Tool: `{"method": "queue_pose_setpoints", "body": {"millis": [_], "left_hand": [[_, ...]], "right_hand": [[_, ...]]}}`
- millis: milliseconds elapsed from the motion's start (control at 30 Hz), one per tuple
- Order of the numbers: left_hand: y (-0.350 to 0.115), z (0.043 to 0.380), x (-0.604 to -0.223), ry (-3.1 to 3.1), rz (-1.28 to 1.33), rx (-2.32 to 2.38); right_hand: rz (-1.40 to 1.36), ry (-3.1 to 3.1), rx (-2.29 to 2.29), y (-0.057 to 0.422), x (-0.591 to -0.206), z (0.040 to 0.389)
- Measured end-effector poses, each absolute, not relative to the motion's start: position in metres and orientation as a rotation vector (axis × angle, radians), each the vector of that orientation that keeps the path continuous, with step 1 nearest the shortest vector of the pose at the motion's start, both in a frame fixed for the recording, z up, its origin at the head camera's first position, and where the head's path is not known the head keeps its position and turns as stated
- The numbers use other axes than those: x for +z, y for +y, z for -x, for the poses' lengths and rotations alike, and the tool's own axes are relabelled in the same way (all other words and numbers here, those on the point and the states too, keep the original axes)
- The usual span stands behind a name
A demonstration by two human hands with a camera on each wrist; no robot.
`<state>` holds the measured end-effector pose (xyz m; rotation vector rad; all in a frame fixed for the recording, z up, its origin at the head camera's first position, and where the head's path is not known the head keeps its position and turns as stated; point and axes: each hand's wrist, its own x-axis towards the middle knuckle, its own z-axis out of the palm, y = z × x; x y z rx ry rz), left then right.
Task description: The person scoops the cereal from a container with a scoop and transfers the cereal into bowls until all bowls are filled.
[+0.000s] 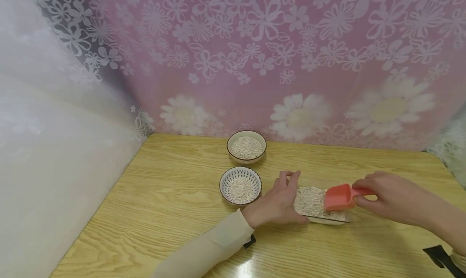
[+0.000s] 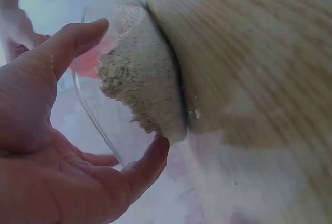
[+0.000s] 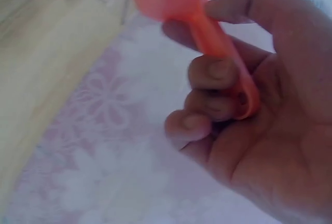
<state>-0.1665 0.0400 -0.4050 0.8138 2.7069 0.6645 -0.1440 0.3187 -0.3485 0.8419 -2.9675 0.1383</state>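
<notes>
Closest to you, your left arm reaches over the wood-grained surface (image 1: 174, 181) in a smooth, pale sleeve (image 1: 214, 239). Your left hand (image 1: 278, 201) grips the left end of a clear-walled, rectangular container (image 1: 327, 220), thumb on the near side and fingers on the far side. The container sits right of the surface's middle, well apart from its left edge, holding rough, pale flakes (image 1: 309, 201) heaped unevenly. Your right hand (image 1: 391, 197) is closed round the slim, looped handle of a glossy red scoop (image 1: 338, 198), whose squarish pan is over the container's right end; whether it touches the flakes, you cannot tell.

Farther off stands a round, fluted bowl (image 1: 226, 183) with dark dashes inside and a dark rim, part-filled with flakes. Beyond it, near the surface's far edge, a smooth, cream, dark-rimmed bowl (image 1: 246, 161) holds more. Behind hangs pink, flower-printed cloth (image 1: 218, 59).
</notes>
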Motion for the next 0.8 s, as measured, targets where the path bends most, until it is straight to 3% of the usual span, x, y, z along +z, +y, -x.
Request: {"method": "queue_pose_setpoints", "body": {"millis": [400, 800], "left_hand": [[0.049, 0.175, -0.414, 2.66, -0.69, 0.604], [0.047, 0.178, -0.413, 2.591, -0.656, 0.643]], "right_hand": [[-0.921, -3.048, 0.08, 0.3, -0.346, 0.155], [-1.064, -2.731, 0.396, 0.319, -0.402, 0.159]]}}
